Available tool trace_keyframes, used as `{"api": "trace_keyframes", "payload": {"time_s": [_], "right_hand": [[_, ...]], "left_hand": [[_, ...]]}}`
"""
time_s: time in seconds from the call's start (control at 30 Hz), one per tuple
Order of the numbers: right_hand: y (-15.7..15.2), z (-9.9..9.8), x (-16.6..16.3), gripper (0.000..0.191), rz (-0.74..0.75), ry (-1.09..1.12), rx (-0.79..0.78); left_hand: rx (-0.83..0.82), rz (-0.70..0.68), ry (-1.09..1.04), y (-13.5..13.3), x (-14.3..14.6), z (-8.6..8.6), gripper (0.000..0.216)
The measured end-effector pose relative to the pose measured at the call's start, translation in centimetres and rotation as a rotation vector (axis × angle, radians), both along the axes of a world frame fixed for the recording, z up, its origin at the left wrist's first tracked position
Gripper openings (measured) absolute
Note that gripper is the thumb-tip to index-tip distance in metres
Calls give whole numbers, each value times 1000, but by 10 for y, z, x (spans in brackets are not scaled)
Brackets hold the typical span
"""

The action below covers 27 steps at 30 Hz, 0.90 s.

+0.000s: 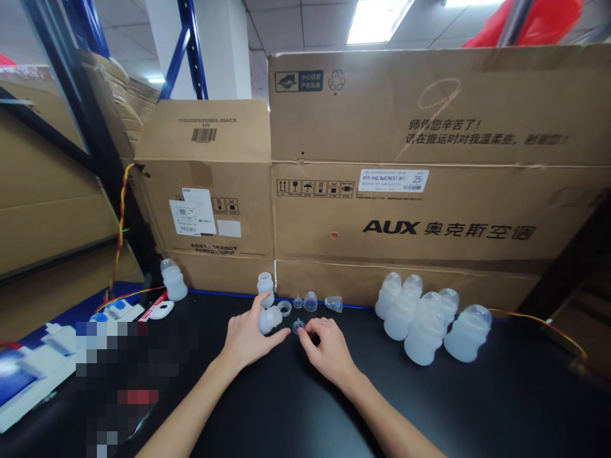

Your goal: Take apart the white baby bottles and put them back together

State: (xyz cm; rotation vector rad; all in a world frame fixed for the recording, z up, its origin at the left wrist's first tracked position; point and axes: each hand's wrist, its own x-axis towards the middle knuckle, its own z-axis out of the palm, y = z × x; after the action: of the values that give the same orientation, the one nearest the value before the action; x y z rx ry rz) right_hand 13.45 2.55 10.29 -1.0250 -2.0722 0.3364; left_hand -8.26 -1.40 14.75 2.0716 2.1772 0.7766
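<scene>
A big cardboard box marked AUX stands behind the black table. The left hand has its thumb and pointer apart around a little bottle; I can't tell if it's gripped. It looks light and smooth, best held round its middle. The right hand pinches the edge of a clear nipple, probably soft and slippery.

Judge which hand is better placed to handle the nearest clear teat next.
Likely the right hand: it reaches that clear teat, whereas the left hand is at a small tilted bottle.
</scene>
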Motion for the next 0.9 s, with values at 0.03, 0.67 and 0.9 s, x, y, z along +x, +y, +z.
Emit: {"api": "trace_keyframes", "payload": {"time_s": [0.03, 0.67, 0.9], "right_hand": [[-2, 1, 0, 30, 15, -20, 8], [-2, -1, -1, 16, 31, -100, 25], [0, -2, -1, 14, 23, -97, 38]], "left_hand": [[6, -27, 16, -1, 0, 0, 73], [-61, 6, 147, 1, 3, 4, 77], [62, -90, -16, 0, -2, 3, 54]]}}
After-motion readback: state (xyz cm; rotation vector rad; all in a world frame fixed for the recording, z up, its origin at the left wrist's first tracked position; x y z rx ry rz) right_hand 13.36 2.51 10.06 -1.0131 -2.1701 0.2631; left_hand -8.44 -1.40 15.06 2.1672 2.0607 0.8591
